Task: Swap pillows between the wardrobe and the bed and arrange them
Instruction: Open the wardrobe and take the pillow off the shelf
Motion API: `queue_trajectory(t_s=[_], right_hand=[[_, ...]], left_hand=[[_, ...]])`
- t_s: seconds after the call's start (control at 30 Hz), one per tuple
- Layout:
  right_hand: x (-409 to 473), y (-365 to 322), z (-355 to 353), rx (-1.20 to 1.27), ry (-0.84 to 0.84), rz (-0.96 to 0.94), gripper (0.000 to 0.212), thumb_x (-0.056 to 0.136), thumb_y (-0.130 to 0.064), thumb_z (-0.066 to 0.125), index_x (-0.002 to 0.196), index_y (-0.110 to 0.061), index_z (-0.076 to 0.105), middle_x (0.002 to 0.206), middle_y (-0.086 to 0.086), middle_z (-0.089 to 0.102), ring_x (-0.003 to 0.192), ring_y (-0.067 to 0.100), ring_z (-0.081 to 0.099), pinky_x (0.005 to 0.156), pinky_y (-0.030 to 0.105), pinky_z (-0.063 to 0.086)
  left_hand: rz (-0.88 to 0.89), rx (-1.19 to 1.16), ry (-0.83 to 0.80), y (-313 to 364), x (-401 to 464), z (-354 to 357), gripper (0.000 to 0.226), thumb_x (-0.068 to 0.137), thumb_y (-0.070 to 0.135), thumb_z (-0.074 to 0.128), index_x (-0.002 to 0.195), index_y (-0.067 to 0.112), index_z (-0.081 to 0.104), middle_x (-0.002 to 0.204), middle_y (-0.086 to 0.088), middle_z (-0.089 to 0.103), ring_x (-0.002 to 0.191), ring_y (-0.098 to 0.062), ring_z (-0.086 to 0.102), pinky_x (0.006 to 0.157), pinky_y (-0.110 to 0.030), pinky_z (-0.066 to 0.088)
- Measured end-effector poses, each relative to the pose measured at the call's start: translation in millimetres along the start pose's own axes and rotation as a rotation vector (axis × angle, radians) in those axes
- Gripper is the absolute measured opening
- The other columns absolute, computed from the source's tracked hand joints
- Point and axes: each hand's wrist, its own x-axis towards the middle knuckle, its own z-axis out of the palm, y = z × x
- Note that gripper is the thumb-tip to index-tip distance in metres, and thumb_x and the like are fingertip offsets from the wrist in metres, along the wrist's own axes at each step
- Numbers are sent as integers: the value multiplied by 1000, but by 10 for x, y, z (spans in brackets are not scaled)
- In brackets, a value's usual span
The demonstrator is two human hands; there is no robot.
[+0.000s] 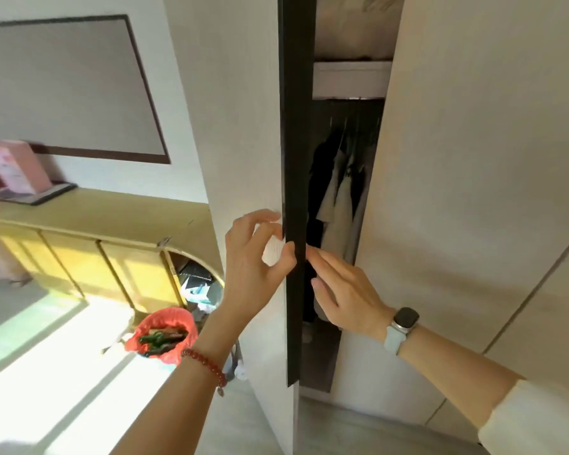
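Wardrobe (473, 159) stands open by a narrow gap; its door (240, 126) shows a dark edge (297, 159). Pale bedding (352, 24), maybe a pillow, lies on the top shelf, high above both hands. Clothes (339, 198) hang inside the gap. Left hand (253, 267) pinches the door at this edge. Right hand (345, 290) is flat and empty, fingers just behind the edge. A red bin (165, 330) stands left of the door.

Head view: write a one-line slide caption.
Left hand grips the dark edge of the white wardrobe door, right hand reaching into the gap, hanging clothes visible inside.
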Motion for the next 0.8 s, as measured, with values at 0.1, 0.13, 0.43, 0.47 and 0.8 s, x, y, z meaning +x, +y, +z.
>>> queue_trajectory(t_s=[0.1, 0.13, 0.43, 0.47, 0.8], right_hand=[[139, -281, 227, 58, -90, -157, 53, 91, -20, 37, 140, -15, 20, 140, 12, 43, 126, 15, 40, 97, 29, 45], [199, -378, 314, 92, -117, -197, 54, 91, -20, 36, 141, -17, 16, 144, 11, 38, 130, 17, 37, 100, 32, 45], [914, -1280, 1137, 140, -190, -347, 63, 83, -6, 52, 139, -18, 26, 145, 14, 35, 127, 32, 39, 86, 32, 46], [999, -1343, 1212, 134, -195, -348, 63, 83, -7, 52, 139, -20, 26, 146, 13, 34, 129, 31, 37, 90, 35, 45], [1321, -1302, 1497, 182, -194, -221, 46, 86, -1, 44, 131, -11, 41, 138, 10, 45, 131, 25, 35, 106, 42, 37]], left_hand=[[-56, 29, 41, -127, -228, -468, 23, 83, 26, 54, 90, 6, 61, 106, -3, 57, 101, -14, 48, 83, -37, 45], [-91, 26, 69, -175, -307, -616, 22, 84, 25, 55, 96, 7, 61, 107, 0, 55, 101, -11, 49, 84, -33, 46], [-370, 204, 431, -686, -620, -1503, 42, 92, 3, 49, 132, 13, 43, 118, 5, 51, 106, -15, 55, 87, -29, 45], [-390, 218, 440, -777, -600, -1583, 42, 92, 1, 48, 133, 10, 43, 116, 5, 51, 105, -9, 52, 87, -26, 43], [-395, 532, 445, -1085, -625, -1800, 48, 87, 3, 54, 133, 9, 42, 130, -22, 44, 119, -32, 41, 94, -37, 37]])
